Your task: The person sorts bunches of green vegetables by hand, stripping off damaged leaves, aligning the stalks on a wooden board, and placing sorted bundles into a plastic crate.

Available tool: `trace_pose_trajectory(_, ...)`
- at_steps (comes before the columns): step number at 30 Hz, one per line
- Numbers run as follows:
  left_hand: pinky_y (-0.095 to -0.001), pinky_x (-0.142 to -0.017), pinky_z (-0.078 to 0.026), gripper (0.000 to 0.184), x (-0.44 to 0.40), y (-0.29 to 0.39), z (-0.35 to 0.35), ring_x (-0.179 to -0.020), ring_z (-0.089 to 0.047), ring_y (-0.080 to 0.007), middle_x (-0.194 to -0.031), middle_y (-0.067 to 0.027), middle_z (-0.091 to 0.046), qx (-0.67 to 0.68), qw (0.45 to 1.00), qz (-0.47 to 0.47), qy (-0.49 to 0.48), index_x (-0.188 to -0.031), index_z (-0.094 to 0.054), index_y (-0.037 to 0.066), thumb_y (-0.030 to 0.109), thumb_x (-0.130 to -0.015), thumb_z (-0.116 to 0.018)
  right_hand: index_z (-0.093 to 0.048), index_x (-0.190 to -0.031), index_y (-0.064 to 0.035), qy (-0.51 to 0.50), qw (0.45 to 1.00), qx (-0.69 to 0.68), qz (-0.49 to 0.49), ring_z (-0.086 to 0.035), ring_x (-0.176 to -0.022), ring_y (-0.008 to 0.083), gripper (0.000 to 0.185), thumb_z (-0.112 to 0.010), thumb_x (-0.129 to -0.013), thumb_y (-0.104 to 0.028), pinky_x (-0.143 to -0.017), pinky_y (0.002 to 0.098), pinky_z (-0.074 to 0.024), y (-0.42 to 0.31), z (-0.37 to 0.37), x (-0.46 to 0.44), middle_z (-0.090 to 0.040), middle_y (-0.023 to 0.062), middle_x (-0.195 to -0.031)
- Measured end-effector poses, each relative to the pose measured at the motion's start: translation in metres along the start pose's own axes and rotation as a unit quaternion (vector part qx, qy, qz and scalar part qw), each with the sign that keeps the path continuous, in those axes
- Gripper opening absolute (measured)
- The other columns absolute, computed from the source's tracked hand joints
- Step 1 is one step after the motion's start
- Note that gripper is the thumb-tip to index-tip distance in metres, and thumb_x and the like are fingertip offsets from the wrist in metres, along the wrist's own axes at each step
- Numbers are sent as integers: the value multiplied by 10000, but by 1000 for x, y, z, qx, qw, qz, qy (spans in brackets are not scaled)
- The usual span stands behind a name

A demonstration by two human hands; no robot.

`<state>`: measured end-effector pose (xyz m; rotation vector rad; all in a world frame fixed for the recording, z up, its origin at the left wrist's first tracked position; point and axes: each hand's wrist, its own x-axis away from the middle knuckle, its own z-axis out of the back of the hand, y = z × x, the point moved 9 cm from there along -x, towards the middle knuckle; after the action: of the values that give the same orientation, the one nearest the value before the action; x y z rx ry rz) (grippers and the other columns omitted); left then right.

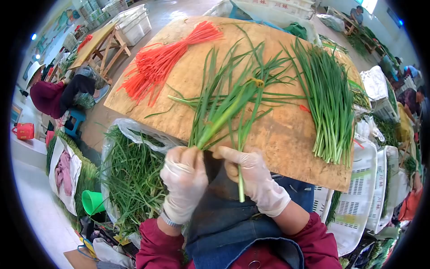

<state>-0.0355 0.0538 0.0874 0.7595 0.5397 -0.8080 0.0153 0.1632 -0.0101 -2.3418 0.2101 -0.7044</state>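
Note:
My left hand (184, 179), in a pale glove, is closed round the lower end of a loose bunch of green stalks (224, 114), whose leaves spread over the wooden board (286, 134). My right hand (251, 172), gloved too, pinches a few thin stalks (242, 179) with their pale ends pointing down toward my lap. A yellowish band or curled leaf (257, 82) shows among the leaves. To the right on the board lies a thick, neat bundle of green stalks (329, 107). At the board's upper left is a fanned bundle of red ties (168, 60).
A plastic-lined container of loose greens (134, 170) stands left of the board. White crates (351, 193) stand at the right, by my side. A green funnel-like cup (92, 202) is at lower left. A seated person (47, 96) is at far left; other people are at far right.

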Motion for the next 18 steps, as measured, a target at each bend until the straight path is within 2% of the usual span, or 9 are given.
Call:
trace_pose_trajectory(4, -373, -547, -439, 186, 14, 34, -5, -635, -543, -291, -742, -117, -537, 1, 997, -75, -36, -802, -588, 31, -25, -641, -664, -616, -823, 18, 14, 997, -53, -51, -415, -405, 74, 104, -663, -782, -66, -361, 214, -291, 24, 1, -8, -569, 36, -620)
trace_pose_trajectory(9, -349, -558, -426, 121, 28, 14, -1, -660, -539, -281, -746, -116, -536, 190, 969, 69, -141, -754, -564, 17, -19, -666, -639, -595, -817, 67, 47, 999, 3, -19, -366, -365, 68, 152, -603, -816, -84, -350, 203, -279, 8, 18, -1, -440, -5, -479)
trace_pose_trajectory(10, -348, -553, -448, 114, 30, 26, 12, -658, -553, -274, -735, -101, -547, 177, 969, -75, -155, -752, -582, 22, -1, -666, -653, -591, -827, 78, 50, 999, -7, -12, -361, -365, 66, 158, -597, -817, -80, -348, 201, -275, 6, 26, -3, -435, -8, -478)
trace_pose_trajectory(11, -339, -556, -452, 92, 32, 4, 29, -674, -559, -250, -746, -91, -556, 231, 963, 85, -113, -750, -586, 14, 1, -678, -642, -588, -837, 88, 53, 998, -17, -4, -356, -364, 65, 165, -591, -818, -75, -346, 199, -271, 4, 31, -3, -431, -10, -476)
trace_pose_trajectory(12, -298, -524, -442, 61, 43, -19, 51, -649, -544, -199, -737, -63, -549, 208, 964, 149, -77, -744, -582, 22, 17, -707, -630, -584, -854, 84, 61, 998, -28, 4, -348, -363, 65, 162, -578, -824, -75, -347, 199, -251, -1, 32, -2, -414, -16, -471)
trace_pose_trajectory(14, -208, -438, -350, 68, 74, -84, 95, -526, -433, -74, -696, -8, -518, 258, 884, 379, 90, -732, -567, 30, 43, -791, -597, -582, -866, 58, 48, 999, 16, -8, -369, -388, 73, 149, -621, -792, -65, -364, 205, -263, -10, 30, 9, -482, 17, -547)
trace_pose_trajectory(15, -203, -428, -324, 86, 86, -104, 117, -498, -399, -51, -652, 12, -502, 166, 869, 449, 122, -741, -572, 29, 66, -816, -589, -582, -872, 45, 41, 998, 38, -14, -379, -401, 77, 155, -643, -777, -61, -373, 208, -269, -13, 31, 12, -516, 33, -585)
trace_pose_trajectory(16, -262, -465, -383, 91, 105, -140, 133, -507, -470, -133, -608, -13, -509, 43, 896, 439, 55, -757, -581, 24, 95, -809, -603, -586, -882, 37, 27, 998, 56, -19, -385, -406, 79, 168, -656, -769, -66, -383, 204, -275, -11, 33, 15, -565, 60, -642)
trace_pose_trajectory(18, -318, -522, -418, 76, 98, -140, 135, -565, -518, -209, -643, -56, -535, -225, 927, 294, -58, -769, -589, 18, 86, -795, -610, -591, -879, 33, 39, 997, 62, -21, -394, -409, 80, 163, -658, -767, -64, -383, 204, -275, -11, 34, 22, -591, 83, -679)
